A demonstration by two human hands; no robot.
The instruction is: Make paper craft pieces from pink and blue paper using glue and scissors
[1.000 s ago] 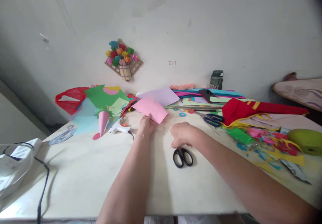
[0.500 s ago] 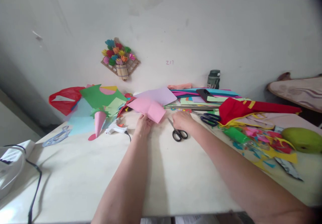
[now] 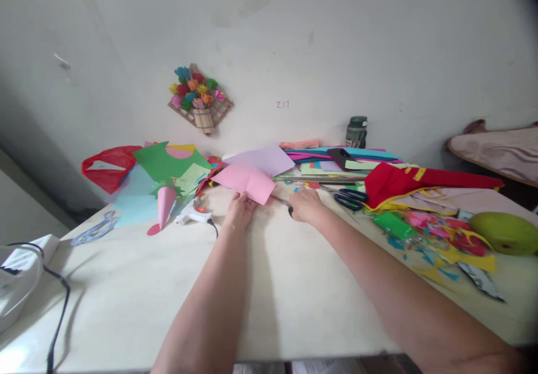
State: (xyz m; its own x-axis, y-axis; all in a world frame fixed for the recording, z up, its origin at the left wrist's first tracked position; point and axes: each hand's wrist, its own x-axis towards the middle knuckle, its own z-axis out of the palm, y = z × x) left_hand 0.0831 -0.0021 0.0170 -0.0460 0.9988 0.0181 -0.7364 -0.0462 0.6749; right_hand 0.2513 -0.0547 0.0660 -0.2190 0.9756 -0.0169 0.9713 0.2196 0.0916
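My left hand [image 3: 241, 210] grips the lower edge of a pink paper sheet [image 3: 247, 180], which has a crease across it. My right hand [image 3: 305, 204] is closed round the handles of black-handled scissors [image 3: 281, 199]. Their blades point left, with the tip close to the right corner of the pink sheet. Behind the pink sheet lies a lilac sheet [image 3: 271, 160]. Left of my left hand are a white glue gun [image 3: 193, 213] and a pink paper cone [image 3: 167, 203] with a green fringe.
Dark-handled scissors [image 3: 351, 198] lie right of my right hand. Further right are a red cloth [image 3: 390, 183], paper scraps [image 3: 441, 236] and a green fruit [image 3: 504, 232]. A power strip [image 3: 31, 253] with cables is at the left. A bottle [image 3: 356, 132] stands by the wall.
My right hand has taken hold of the black-handled scissors, which lay on the table before. The blades now point left toward the pink sheet. My left hand has barely moved.
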